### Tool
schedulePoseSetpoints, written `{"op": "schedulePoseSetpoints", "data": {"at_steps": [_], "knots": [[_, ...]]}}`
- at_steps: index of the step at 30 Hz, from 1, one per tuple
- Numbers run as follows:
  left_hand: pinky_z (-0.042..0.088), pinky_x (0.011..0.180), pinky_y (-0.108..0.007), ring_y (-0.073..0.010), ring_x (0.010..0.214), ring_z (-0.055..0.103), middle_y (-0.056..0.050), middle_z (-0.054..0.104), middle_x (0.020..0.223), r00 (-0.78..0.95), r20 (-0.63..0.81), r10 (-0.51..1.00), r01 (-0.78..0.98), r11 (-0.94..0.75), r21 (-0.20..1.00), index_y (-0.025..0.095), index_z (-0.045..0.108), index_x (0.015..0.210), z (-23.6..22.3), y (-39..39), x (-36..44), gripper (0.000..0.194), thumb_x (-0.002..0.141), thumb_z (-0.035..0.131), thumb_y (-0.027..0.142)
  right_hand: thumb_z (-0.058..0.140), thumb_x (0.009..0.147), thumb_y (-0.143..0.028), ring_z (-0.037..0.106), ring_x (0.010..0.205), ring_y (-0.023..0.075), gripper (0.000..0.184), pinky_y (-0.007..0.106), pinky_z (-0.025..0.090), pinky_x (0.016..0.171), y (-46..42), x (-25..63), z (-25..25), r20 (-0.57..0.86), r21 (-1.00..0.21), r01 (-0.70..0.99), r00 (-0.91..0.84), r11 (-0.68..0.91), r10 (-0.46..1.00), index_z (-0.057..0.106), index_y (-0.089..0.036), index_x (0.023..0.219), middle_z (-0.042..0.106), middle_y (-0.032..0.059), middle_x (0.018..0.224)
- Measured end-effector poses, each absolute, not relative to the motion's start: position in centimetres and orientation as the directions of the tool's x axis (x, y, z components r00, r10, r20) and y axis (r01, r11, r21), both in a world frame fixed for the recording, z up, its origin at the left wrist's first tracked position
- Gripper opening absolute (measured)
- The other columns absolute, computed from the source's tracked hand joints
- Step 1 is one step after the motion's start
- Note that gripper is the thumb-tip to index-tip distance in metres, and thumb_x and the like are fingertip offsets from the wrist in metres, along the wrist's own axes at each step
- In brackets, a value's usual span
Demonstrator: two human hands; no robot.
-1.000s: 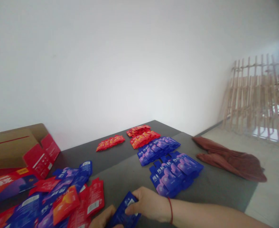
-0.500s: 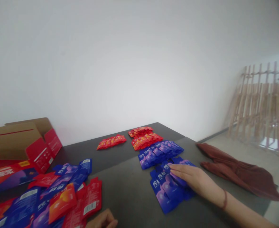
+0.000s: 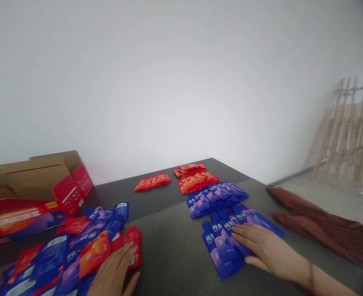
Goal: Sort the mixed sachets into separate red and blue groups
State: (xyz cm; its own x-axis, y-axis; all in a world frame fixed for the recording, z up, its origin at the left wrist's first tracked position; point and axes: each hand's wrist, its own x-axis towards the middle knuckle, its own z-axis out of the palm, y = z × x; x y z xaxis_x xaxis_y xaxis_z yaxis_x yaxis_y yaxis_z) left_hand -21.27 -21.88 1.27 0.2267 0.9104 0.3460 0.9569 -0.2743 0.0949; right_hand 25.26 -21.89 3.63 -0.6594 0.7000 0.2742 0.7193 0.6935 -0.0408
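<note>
My right hand lies flat with fingers stretched out on a fanned row of blue-purple pouches at the near right of the table. My left hand reaches over the right edge of a loose pile of blue pouches and red pouches. Its fingers are extended over a red pouch and partly cover it; whether they press on it I cannot tell. Beyond my right hand sits a second overlapping row of blue-purple pouches.
Farther back lie rows of red-orange pouches, one of them apart to the left. An open cardboard box stands at the left. Brown cloth covers the table's right edge. Beyond it, wooden lattice leans by the white wall.
My left hand has come up from the bottom edge onto the pile, its fingers straightening. My right hand stays on the near blue row, which is now spread farther right. The view has turned slightly left.
</note>
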Motion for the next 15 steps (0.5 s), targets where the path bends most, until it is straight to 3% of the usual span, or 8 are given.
{"op": "schedulePoseSetpoints", "data": {"at_steps": [3,6,11,15], "knots": [[0.034,0.103,-0.050,-0.0316,0.120,0.049,-0.013,0.054,0.130,0.183,0.224,0.957,0.983,-0.184,-0.017,0.016,0.056,0.122,2.3,-22.5,-21.2,0.058,0.074,0.053,0.049,0.053,0.086,-0.044,0.053,0.116,0.0256,0.051,0.042,0.043,0.096,-21.3,24.9,2.6,0.354,0.079,0.735,-0.652,0.674,0.670,0.047,-0.025,0.133,0.054,0.0079,0.131],[0.022,0.108,-0.054,-0.0306,0.126,0.042,-0.012,0.049,0.136,0.186,0.100,0.977,0.983,-0.186,-0.012,0.021,0.051,0.129,3.8,-23.4,-19.9,0.062,0.073,0.055,0.049,0.051,0.088,-0.035,0.056,0.113,0.0234,0.047,0.038,0.046,0.094,-20.6,21.4,2.2,0.443,0.106,0.731,-0.642,0.674,0.626,0.045,-0.025,0.134,0.054,0.0068,0.130],[0.009,0.112,-0.052,-0.0273,0.125,0.043,-0.007,0.052,0.132,0.198,0.110,0.974,0.973,-0.208,0.098,0.028,0.050,0.129,4.8,-24.6,-18.2,0.060,0.073,0.059,0.046,0.050,0.083,-0.019,0.053,0.117,0.0203,0.051,0.029,0.045,0.097,-21.1,9.4,3.2,0.353,-0.021,0.582,-0.756,0.813,0.550,0.046,-0.015,0.134,0.051,0.0088,0.133],[0.007,0.112,-0.052,-0.0255,0.117,0.050,-0.005,0.059,0.122,0.237,0.178,0.955,0.943,-0.270,0.194,0.026,0.053,0.123,4.2,-25.0,-18.1,0.053,0.073,0.060,0.039,0.053,0.080,-0.030,0.039,0.128,0.0294,0.063,0.037,0.037,0.105,-20.7,0.4,2.8,0.297,-0.130,0.538,-0.780,0.833,0.551,0.041,-0.002,0.135,0.038,0.0184,0.141]]}}
